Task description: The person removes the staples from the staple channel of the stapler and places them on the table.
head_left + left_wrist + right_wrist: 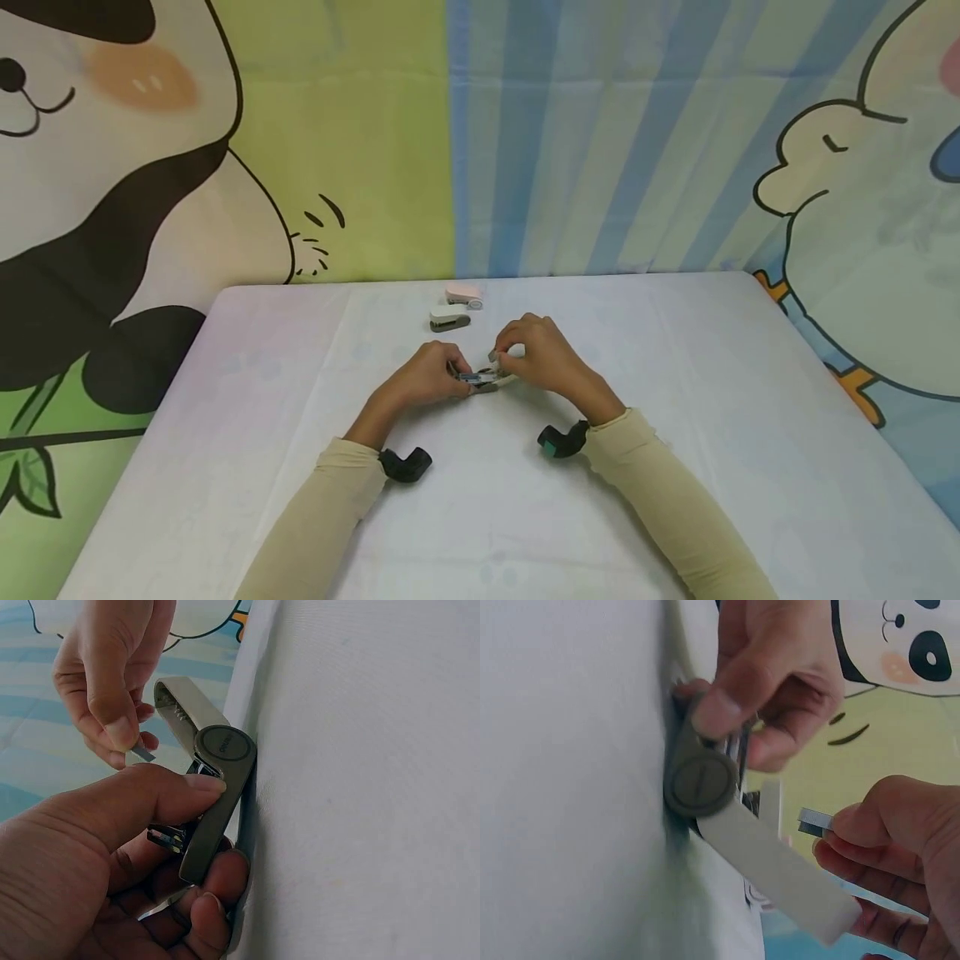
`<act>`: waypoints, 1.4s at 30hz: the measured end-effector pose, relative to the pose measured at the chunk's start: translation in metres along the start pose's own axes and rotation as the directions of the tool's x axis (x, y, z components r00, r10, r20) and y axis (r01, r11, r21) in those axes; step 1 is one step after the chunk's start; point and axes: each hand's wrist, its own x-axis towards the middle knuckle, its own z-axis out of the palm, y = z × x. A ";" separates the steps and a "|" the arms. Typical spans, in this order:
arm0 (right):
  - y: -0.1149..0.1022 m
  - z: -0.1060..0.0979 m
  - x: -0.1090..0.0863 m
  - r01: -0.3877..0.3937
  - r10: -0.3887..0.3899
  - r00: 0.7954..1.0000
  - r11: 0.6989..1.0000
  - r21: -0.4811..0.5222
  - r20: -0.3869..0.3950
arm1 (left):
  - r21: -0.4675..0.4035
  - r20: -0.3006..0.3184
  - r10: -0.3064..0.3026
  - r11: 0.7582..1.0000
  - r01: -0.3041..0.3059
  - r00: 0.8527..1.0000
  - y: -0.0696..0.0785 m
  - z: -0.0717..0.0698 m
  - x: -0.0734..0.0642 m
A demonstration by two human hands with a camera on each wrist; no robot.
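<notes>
My left hand (426, 375) grips a grey and cream stapler (217, 817) by its dark base, thumb on the side by the round pivot. The stapler is folded wide apart, its cream top arm (780, 874) swung far back from the base. Between thumb and fingers, my right hand (543, 354) pinches a short strip of staples (815, 820). That strip is held above the opened stapler, apart from it. In the right wrist view, the right hand's lower fingers are close to the top arm's end; whether they touch it I cannot tell.
Beyond my hands, a white stapler (448, 318) and a pink stapler (463, 295) stand near the back edge of the white-covered table (675, 500). A patterned curtain (600, 133) hangs right behind that edge.
</notes>
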 end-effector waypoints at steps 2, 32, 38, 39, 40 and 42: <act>0.005 -0.003 -0.001 -0.022 0.022 0.999 0.999 0.024 -0.031 | -0.007 0.003 -0.001 1.000 0.001 1.000 -0.001 0.001 0.001; 0.095 0.002 0.068 -0.388 0.383 0.921 0.917 0.089 0.066 | -0.052 0.006 -0.046 0.998 0.047 0.999 -0.005 0.000 -0.001; 0.099 0.004 0.069 -0.415 0.408 0.905 0.909 0.037 0.121 | -0.062 0.007 -0.044 0.997 0.044 0.999 -0.002 0.000 -0.001; 0.099 0.003 0.069 -0.407 0.400 0.908 0.913 0.029 0.127 | -0.063 0.005 -0.046 0.997 0.046 0.999 -0.002 0.001 -0.002; 0.099 0.003 0.068 -0.398 0.392 0.911 0.917 0.022 0.131 | -0.064 0.004 -0.050 0.997 0.050 0.999 -0.001 0.000 -0.002; 0.100 0.003 0.069 -0.377 0.373 0.917 0.926 0.008 0.139 | -0.067 0.001 -0.056 0.996 0.056 0.998 0.000 0.001 -0.002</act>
